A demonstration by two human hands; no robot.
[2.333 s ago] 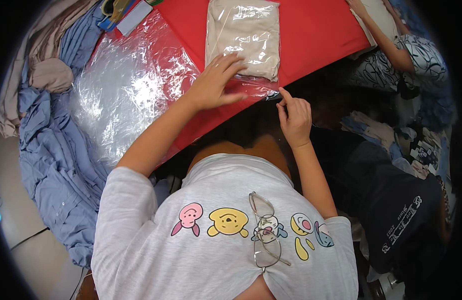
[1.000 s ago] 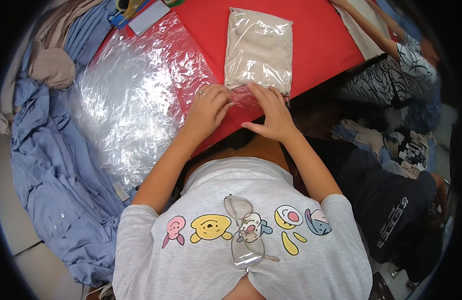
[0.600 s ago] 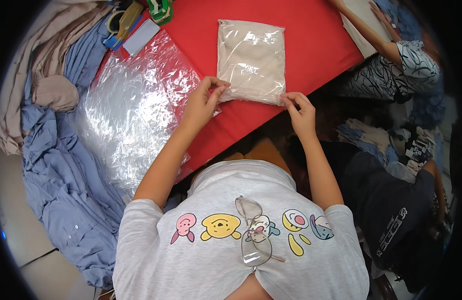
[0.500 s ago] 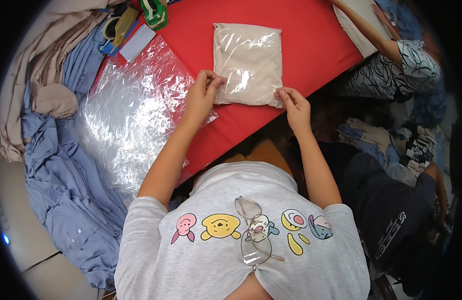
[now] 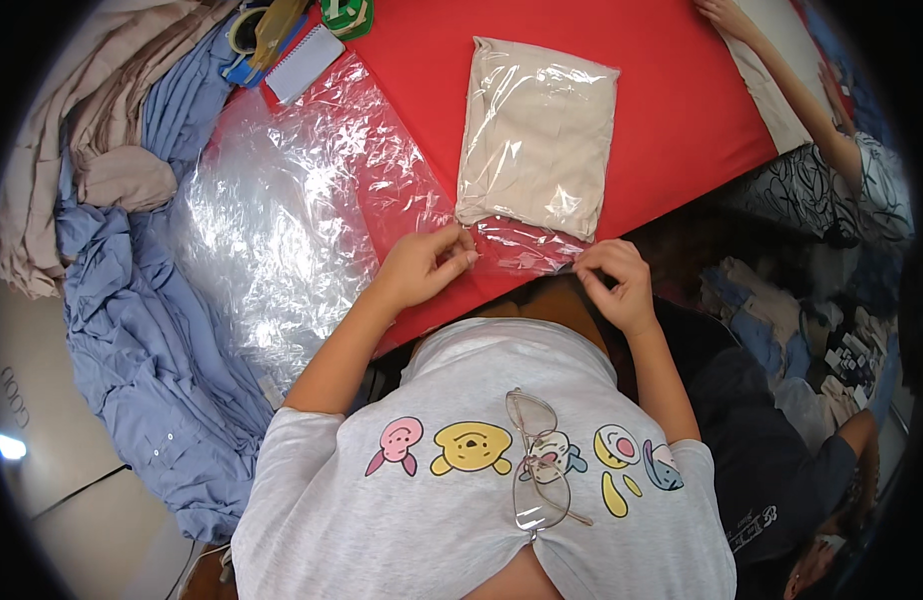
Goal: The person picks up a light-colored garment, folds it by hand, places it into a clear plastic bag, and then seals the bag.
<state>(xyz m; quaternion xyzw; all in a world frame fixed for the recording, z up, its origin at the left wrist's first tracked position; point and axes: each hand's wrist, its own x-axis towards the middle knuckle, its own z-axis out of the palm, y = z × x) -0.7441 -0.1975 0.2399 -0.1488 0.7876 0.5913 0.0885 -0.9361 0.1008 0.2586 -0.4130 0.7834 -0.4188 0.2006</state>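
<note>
A folded beige garment [image 5: 537, 135] lies flat on the red tabletop inside a clear plastic bag. The bag's loose open end [image 5: 527, 250] sticks out toward me past the fabric. My left hand [image 5: 427, 265] pinches that end at its left corner, thumb against fingers. At the right corner, my right hand [image 5: 620, 285] holds the plastic between thumb and fingertips, its fingers curled. Left of my left hand spreads a pile of clear plastic bags [image 5: 282, 210], shiny and wrinkled.
Blue garments [image 5: 162, 360] and beige garments [image 5: 122, 90] heap along the left. A notepad [image 5: 304, 62], a tape dispenser [image 5: 272, 30] and a green object [image 5: 348, 14] sit at the far left. A co-worker's arm [image 5: 782, 80] reaches over beige cloth at right; another person [image 5: 772, 440] is lower right.
Both hands have come toward me, and the bag's loose end now shows stretched out beyond the garment. The view has shifted, so the table's things appear farther right.
</note>
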